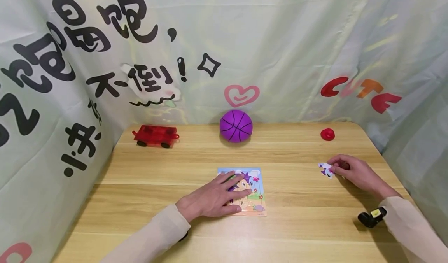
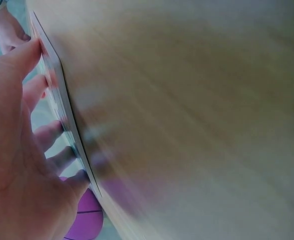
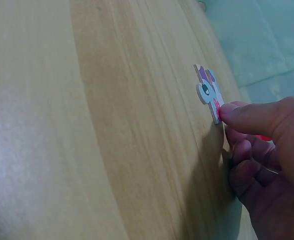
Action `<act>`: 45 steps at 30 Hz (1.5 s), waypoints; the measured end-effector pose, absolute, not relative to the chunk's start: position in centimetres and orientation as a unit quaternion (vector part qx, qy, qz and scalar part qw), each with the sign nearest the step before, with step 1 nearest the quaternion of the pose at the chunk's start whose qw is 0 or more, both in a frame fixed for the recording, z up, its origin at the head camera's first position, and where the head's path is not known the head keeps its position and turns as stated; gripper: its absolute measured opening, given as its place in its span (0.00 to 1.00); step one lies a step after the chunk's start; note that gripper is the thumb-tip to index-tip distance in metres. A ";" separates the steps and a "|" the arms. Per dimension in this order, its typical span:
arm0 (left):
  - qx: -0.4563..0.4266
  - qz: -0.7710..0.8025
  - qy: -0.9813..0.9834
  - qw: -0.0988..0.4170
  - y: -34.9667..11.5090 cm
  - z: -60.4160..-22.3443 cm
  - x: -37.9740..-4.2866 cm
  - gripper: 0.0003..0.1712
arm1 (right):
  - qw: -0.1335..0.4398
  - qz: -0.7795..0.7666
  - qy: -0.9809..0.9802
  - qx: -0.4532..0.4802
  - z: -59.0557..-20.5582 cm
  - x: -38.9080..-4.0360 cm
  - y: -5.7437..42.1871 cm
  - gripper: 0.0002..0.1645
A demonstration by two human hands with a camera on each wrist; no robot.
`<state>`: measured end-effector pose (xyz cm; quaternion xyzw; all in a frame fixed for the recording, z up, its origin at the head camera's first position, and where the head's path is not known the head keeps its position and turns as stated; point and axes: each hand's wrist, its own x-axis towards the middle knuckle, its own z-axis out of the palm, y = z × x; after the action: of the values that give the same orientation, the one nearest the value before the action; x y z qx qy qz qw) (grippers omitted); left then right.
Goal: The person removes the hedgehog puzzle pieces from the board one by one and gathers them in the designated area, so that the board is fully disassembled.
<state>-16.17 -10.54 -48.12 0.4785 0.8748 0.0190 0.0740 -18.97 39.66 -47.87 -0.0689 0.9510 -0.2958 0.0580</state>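
Observation:
My left hand (image 1: 213,197) lies with fingers spread over a jigsaw puzzle (image 1: 258,185) showing a purple-spined hedgehog, flowers and blue sky. In the left wrist view its fingertips (image 2: 49,135) touch the face of the thin puzzle board (image 2: 64,85). The left part of the picture is hidden beneath that hand. Off to the right, my right hand (image 1: 360,173) pinches a small puzzle piece (image 1: 326,170) between thumb and forefinger. Purple, white and pink print and a cartoon eye show on the piece (image 3: 207,92) in the right wrist view. Its other fingers are curled below.
A purple ball (image 1: 236,126) with black lines sits at the back middle of the wooden table (image 1: 140,204). The back left holds a red toy wagon (image 1: 155,135) with black wheels. A small red object (image 1: 328,134) lies at the back right. Printed cloth (image 1: 287,53) hangs around the table.

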 end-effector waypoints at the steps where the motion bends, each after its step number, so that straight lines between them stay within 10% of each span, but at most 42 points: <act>1: 0.479 0.018 0.875 0.074 -10.5 -48.1 -16.2 0.34 | 0.059 -0.294 0.951 -0.068 -47.9 -19.0 39.7 0.17; 23: 0.478 0.008 0.876 0.071 -10.5 -48.0 -16.0 0.34 | -0.049 -0.342 0.928 -0.136 -47.0 -18.6 33.1 0.11; 45: 0.453 0.058 0.883 0.109 -12.9 -47.4 -16.6 0.34 | 0.049 -0.389 0.886 -0.248 -47.5 -18.8 18.6 0.08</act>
<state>-16.63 -12.94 -47.44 0.4526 0.8831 0.0581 0.1094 -18.75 18.57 -47.54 -0.2478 0.8859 -0.3892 0.0485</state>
